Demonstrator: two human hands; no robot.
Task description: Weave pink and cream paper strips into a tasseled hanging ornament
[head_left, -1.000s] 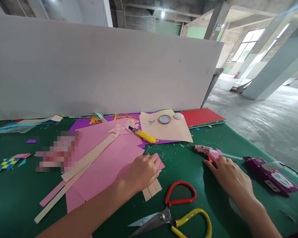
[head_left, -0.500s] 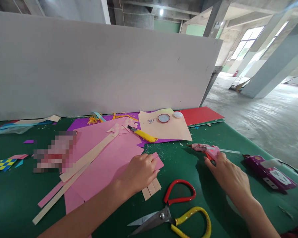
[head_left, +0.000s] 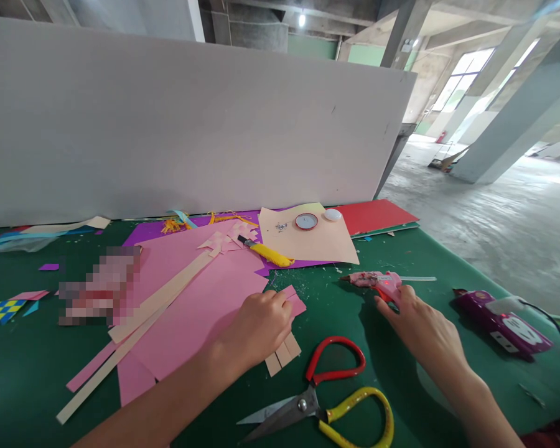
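Surface (head_left: 37, 373): we work on green felt strewn with paper; the scissors (head_left: 317, 398) are our landmark.
Left hand (head_left: 259, 323): up-left of the scissors, curled shut on the woven pink strips (head_left: 287, 348); we judge they could shift if our grip slackens.
Right hand (head_left: 420, 326): up-right of the scissors, fingers loosely open on the glue gun (head_left: 378, 283); a hot nozzle could burn us.

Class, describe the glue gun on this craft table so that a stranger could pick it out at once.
Start at the green table and go to its right side. The glue gun lies just beyond the right hand, whose fingers touch its handle. It is pink with a clear stick at the back, unlike the purple device farther right.
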